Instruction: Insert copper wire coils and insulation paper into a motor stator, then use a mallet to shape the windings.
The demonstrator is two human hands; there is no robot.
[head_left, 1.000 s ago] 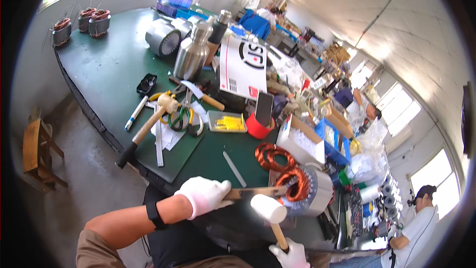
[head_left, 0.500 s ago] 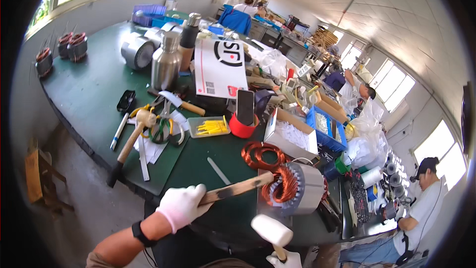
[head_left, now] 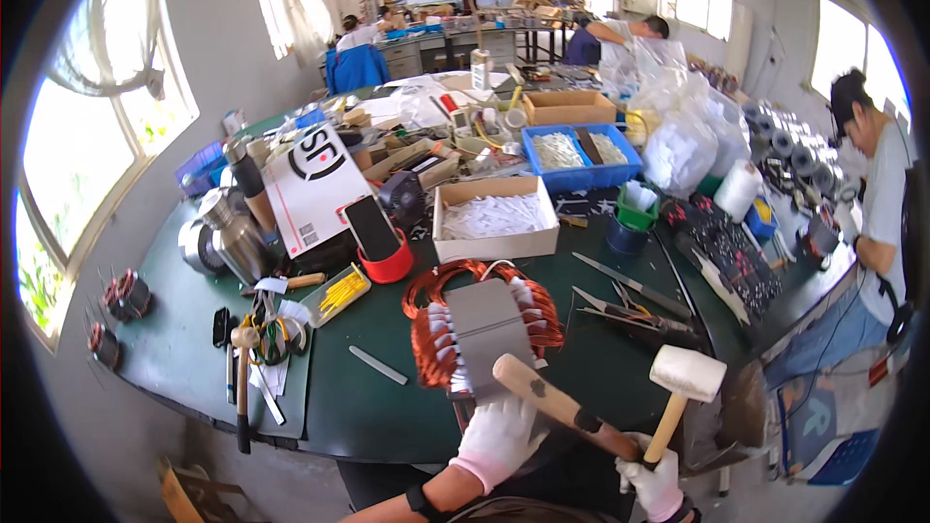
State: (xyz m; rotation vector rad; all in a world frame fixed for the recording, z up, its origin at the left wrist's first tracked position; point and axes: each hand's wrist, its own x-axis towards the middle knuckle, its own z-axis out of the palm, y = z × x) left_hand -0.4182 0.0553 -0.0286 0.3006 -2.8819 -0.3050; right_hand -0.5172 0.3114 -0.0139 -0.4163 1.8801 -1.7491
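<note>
A motor stator stands on the green table in front of me, a smooth grey metal core with bundles of copper wire bulging from both ends. My left hand, in a white glove, rests against its near side with the fingers laid out on the metal. In a white glove too, my right hand is closed around the handle of a white-headed mallet, head up. A wooden stick with a dark band is in the same grip, slanting up-left in front of the stator.
Around the stator lie a carton of white strips, a phone on a red holder, a tray of yellow sticks, a hammer and scissors. A co-worker stands at the right.
The wooden stick has passed from my left hand to my right, beside the mallet. My left hand now touches the stator, which shows turned, copper at both sides. The view has swung right.
</note>
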